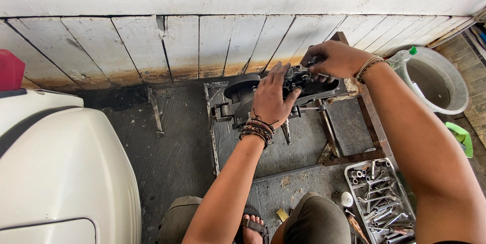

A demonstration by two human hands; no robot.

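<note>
Dark metal engine assembly [263,92] resting on a rusty steel frame stand [354,142] set on the grooved floor close to the stained white plank wall [152,46]. The left hand [272,98] lies spread over the top of the casting, fingers extended and palm pressing down, steadying rather than clasping it. The right hand [331,60] is curled at the far upper end of the assembly, fingertips pinched about a small part or tool too hidden to identify. The assembly appears heavy, rigid and probably greasy, so it would likely slip under bare fingers; its broad housing and projecting lugs look the surest places to grip, with the stand bearing the weight. Its surface is blackened, irregular, with a round pulley-like disc [242,84] at the left. A metal tray of sockets and wrenches [379,198] lies near the person's right knee; a grey bucket [440,79] stands to the right
</note>
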